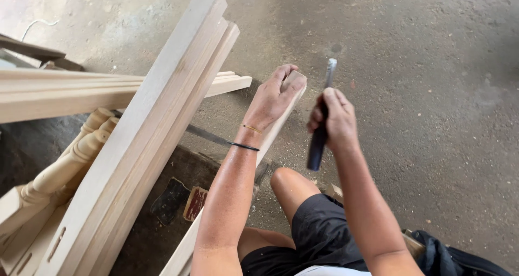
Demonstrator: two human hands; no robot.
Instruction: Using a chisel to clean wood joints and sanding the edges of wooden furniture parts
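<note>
Left hand (273, 99) grips the end of a pale wooden board (281, 119). Right hand (334, 120) is clenched around a dark-handled chisel (320, 130) above the concrete floor (432, 92).

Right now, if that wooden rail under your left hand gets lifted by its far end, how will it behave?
The wooden rail looks like solid, squared timber, so it should stay stiff. It runs long, from the left hand back past the knee, so lifting one end would probably feel heavy and lever downward. Its flat faces suggest no rolling; bare wood should grip well. The right hand holds a dark-handled tool.
</note>
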